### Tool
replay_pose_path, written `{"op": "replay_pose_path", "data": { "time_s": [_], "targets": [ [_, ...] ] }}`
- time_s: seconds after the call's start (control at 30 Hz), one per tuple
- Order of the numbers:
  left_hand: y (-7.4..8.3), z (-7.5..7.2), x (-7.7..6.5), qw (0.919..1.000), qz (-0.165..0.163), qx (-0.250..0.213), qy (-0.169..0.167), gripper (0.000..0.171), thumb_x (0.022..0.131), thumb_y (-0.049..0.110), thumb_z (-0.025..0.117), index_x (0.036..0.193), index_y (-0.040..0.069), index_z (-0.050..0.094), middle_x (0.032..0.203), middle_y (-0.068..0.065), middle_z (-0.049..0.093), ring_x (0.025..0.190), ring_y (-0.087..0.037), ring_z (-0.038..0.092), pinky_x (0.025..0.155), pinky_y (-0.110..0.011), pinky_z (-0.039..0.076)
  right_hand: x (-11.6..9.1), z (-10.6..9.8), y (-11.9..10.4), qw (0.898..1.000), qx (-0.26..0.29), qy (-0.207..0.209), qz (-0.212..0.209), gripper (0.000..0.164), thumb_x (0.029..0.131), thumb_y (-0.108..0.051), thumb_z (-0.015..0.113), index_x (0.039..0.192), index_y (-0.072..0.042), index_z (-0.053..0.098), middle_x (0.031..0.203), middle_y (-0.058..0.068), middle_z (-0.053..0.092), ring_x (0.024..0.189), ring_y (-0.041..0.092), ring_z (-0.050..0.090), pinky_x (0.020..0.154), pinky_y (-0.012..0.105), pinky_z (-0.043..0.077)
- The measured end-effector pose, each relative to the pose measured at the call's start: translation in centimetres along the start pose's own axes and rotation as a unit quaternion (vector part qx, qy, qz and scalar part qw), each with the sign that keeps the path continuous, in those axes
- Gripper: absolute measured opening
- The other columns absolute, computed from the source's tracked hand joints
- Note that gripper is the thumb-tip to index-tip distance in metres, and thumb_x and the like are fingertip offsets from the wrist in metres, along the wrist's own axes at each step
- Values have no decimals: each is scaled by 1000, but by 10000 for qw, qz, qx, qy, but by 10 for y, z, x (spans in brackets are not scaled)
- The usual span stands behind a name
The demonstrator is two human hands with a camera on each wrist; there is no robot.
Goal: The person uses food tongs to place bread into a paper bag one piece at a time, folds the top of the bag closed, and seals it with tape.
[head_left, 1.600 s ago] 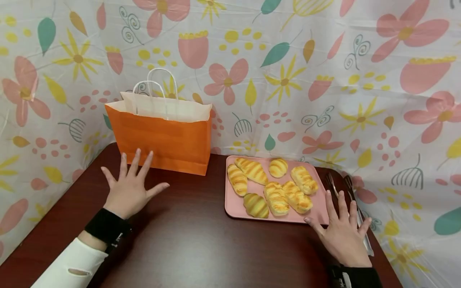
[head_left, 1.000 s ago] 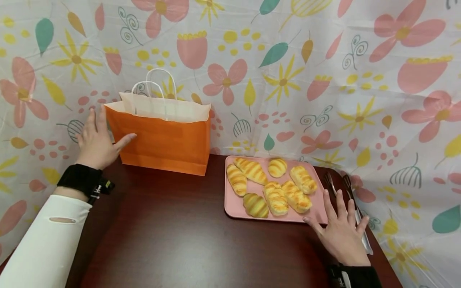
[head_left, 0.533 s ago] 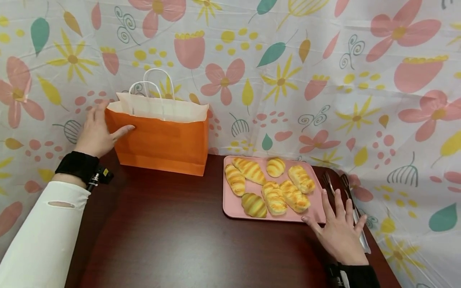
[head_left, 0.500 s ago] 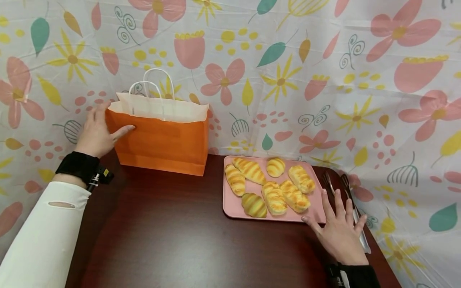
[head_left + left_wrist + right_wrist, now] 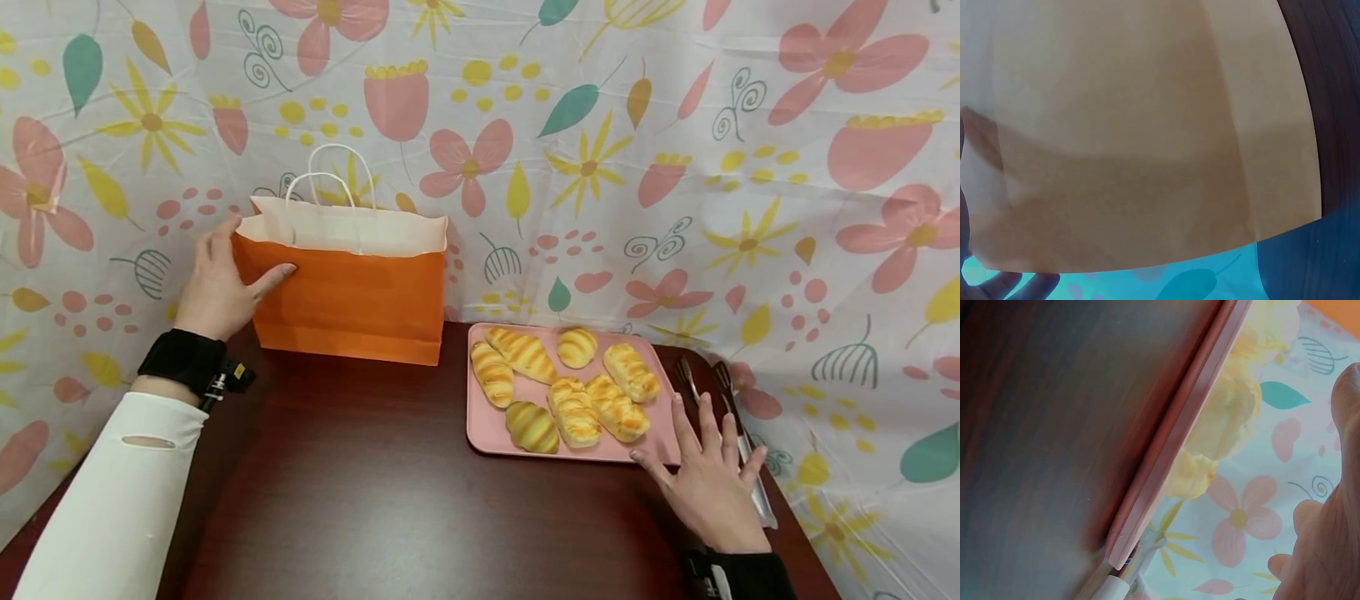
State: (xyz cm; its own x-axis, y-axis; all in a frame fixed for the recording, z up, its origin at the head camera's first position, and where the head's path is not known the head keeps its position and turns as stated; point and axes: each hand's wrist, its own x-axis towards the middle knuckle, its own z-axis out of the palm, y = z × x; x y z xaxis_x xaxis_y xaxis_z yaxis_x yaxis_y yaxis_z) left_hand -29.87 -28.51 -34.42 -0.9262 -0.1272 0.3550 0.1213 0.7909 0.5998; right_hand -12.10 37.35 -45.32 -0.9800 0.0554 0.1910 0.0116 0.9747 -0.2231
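Note:
An orange paper bag (image 5: pixel 352 304) with white twisted handles stands upright at the back left. My left hand (image 5: pixel 219 292) grips its left side, thumb across the front and fingers round the edge. In the left wrist view the bag (image 5: pixel 1135 112) fills most of the frame, and fingers (image 5: pixel 1038 286) curl past its rim. Over the front right corner of a pink tray (image 5: pixel 660 425) hovers my right hand (image 5: pixel 708 487), fingers spread and holding nothing. On that tray lie several bread rolls, among them a greenish striped one (image 5: pixel 532 427).
Tongs (image 5: pixel 761 504) with dark tips lie along the table's right edge, partly under my right hand. A floral curtain (image 5: pixel 465 67) hangs behind and on both sides of the dark wooden table (image 5: pixel 390 483).
My left hand has moved from spread in front of the bag to its left side and taken hold there. The bag has shifted slightly right. My right hand stays in place.

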Motion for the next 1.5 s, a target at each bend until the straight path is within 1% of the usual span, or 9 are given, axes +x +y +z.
{"op": "replay_pose_path", "data": {
  "time_s": [0.27,0.57,0.87,1.0,1.07,1.13,1.23,1.33,1.5],
  "targets": [
    [10,10,-11,9993,9,-272,266,107,101,66,73,178,18,15,168,-34,23,144,-60,36,121,-77,33,2,-3,-1,10000,65,9,-44,103,110,-67,58,180,-24,-4,183,20,-17,164,59,-16,111,91,-22],
    [17,23,-26,9953,353,-559,705,97,102,50,81,174,15,27,160,-35,34,144,-54,36,119,-74,35,4,-4,4,9999,18,93,-89,103,110,-65,59,179,-26,-8,183,21,-18,164,59,-18,110,91,-23],
    [21,25,-39,9941,341,-800,646,99,105,43,79,175,11,17,166,-33,31,149,-53,35,126,-73,31,3,-3,3,10000,86,30,2,101,112,-64,57,180,-22,-5,182,24,-18,163,59,-19,108,91,-24],
    [24,25,-43,9946,311,-785,610,99,105,43,78,175,12,15,166,-34,30,149,-53,35,125,-74,32,4,-6,7,9994,232,-20,243,99,113,-66,50,180,-19,-6,181,26,-19,162,62,-17,109,92,-20],
    [26,24,-44,9947,313,-794,580,99,106,44,77,175,12,15,166,-34,30,149,-53,35,124,-74,33,5,-10,13,9985,309,-127,438,98,115,-66,45,179,-16,-9,180,30,-18,161,66,-14,110,94,-16],
    [27,24,-45,9945,317,-823,568,99,106,45,77,175,11,15,166,-34,30,150,-53,34,124,-74,33,6,-16,22,9971,311,-221,663,97,116,-66,41,178,-8,-7,179,37,-10,159,70,-3,111,96,-8],
    [29,25,-46,9942,316,-861,568,98,106,47,76,175,11,15,165,-34,31,150,-53,34,125,-73,32,10,-23,41,9953,109,-420,865,98,118,-61,39,172,10,-1,166,51,17,145,76,25,110,94,18],
    [30,25,-46,9939,297,-884,584,98,106,48,75,174,11,14,165,-34,31,151,-53,34,125,-73,32,16,-28,60,9935,-166,-714,871,100,118,-58,41,163,26,10,143,60,35,123,77,45,97,86,40],
    [29,26,-46,9944,223,-884,543,99,106,50,75,174,12,13,167,-33,29,152,-53,34,126,-72,32,25,-30,77,9872,-195,-1365,797,107,117,-59,45,155,35,11,136,66,35,119,78,50,93,80,49]
  ]
}}
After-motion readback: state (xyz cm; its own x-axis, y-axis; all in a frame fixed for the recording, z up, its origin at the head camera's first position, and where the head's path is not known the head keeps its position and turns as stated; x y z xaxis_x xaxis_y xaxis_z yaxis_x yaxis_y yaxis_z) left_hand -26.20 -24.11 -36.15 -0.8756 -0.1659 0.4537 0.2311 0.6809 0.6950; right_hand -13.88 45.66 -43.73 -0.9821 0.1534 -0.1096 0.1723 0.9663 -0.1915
